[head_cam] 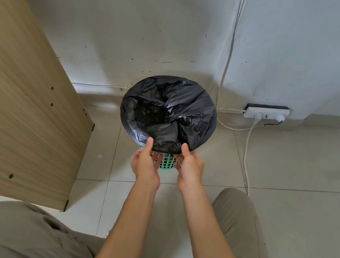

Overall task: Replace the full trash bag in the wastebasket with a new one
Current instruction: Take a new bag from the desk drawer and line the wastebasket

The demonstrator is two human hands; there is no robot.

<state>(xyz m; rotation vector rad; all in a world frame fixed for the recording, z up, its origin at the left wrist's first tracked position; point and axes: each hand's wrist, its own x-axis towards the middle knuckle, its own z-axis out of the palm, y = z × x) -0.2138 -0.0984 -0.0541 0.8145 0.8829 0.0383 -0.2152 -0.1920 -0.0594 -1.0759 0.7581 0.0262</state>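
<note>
The near rim of the black bag (167,115), stretched over the green basket (165,162), is pinched by the left hand (145,163) and right hand (191,168), thumbs above, fingers beneath.

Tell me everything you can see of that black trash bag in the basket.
The black trash bag is thin, glossy, crinkled plastic. Its mouth is stretched over the round rim of a green lattice wastebasket, with loose folds sagging into the middle. The basket stands on a tiled floor by a wall. At the near edge the left hand and right hand each pinch the bag's rim, thumbs on top. Its contents are hidden.
</note>
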